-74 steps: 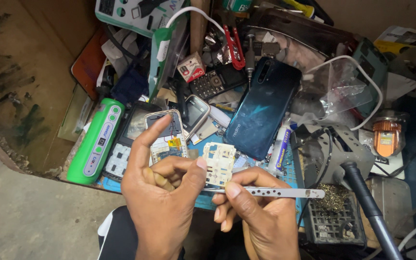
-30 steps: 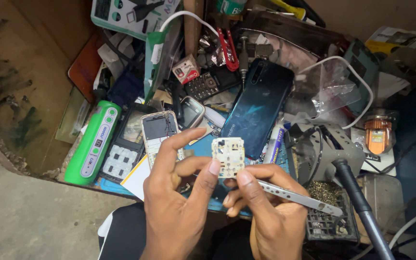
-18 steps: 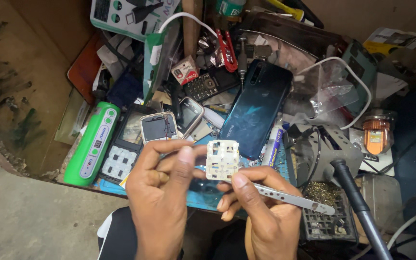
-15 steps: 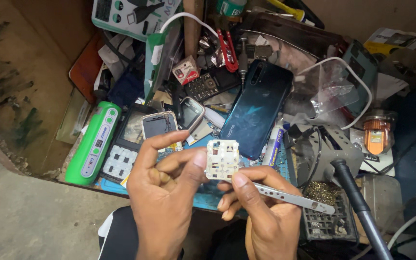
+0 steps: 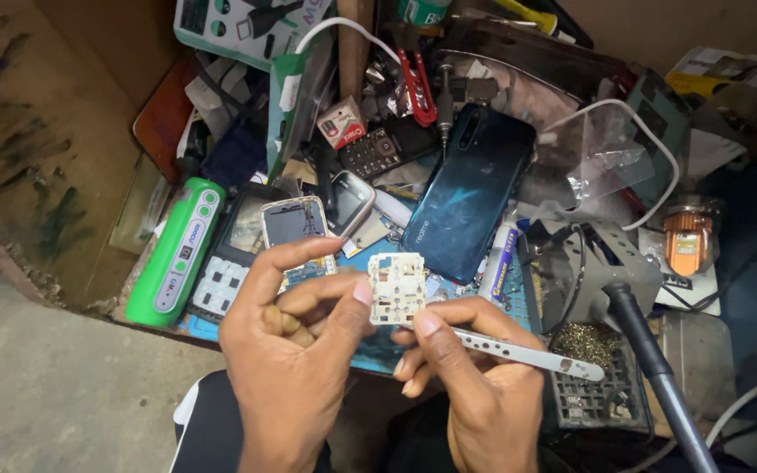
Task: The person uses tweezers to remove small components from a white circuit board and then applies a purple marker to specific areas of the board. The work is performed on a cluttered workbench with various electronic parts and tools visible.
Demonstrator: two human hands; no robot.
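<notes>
White keypad board (image 5: 397, 287) sits centre frame, pinched at its left edge by left hand (image 5: 295, 350); right hand (image 5: 475, 385) grips metal tweezers (image 5: 519, 350) just under it. Risk: tweezer slip could scratch the contacts or drop it into bench clutter by the blue phone (image 5: 469, 193).

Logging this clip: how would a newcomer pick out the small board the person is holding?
Start at the big dark blue phone lying face down mid-bench. Just below it, the left hand pinches a small cream circuit board by its edge, the right hand with metal tweezers beside it. It alone is lifted off the clutter.
</notes>
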